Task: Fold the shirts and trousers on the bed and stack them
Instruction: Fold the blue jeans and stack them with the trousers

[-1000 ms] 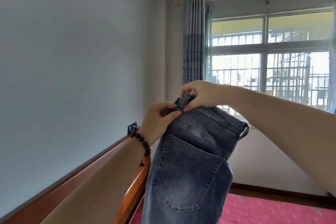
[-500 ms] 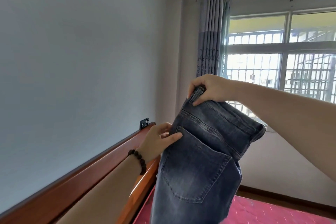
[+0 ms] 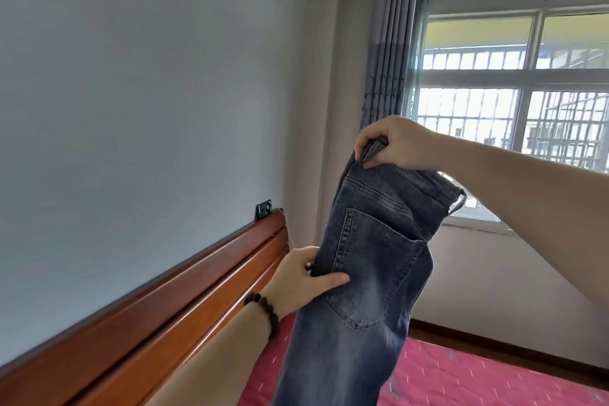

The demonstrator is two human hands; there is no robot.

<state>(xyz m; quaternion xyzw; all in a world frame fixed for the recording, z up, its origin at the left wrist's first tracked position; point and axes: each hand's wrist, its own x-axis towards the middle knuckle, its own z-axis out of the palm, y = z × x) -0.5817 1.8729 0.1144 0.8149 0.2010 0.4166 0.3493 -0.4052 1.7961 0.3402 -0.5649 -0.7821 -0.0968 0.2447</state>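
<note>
From the head view, we had the jeans [image 3: 369,260] held up in the air over the bed [image 3: 461,376], hanging lengthwise with a back pocket facing us. They looked folded in half along the leg line, faded grey-blue denim, waistband at the top and the legs running down out of the bottom of the shot.

Our right hand [image 3: 395,142] was up high, fingers curled round the bunched waistband and pinching it tight. Our left hand [image 3: 303,280] was lower down on the left edge of the jeans, just beside the pocket, thumb laid across the front of the fabric and the other fingers tucked behind, so it was gripping the denim too. That wrist had a dark beaded bracelet [image 3: 263,308] on it.

Under the jeans we could see the pink quilted cover of the bed, with the wooden headboard [image 3: 184,303] running along its left edge against the plain wall [image 3: 148,92]. A small black gadget [image 3: 264,209] sat on the far top end of the headboard; couldn't tell what it was. Further back there was a window [image 3: 514,109] with bars outside, and a grey curtain [image 3: 392,43] pulled over to its left side.
</note>
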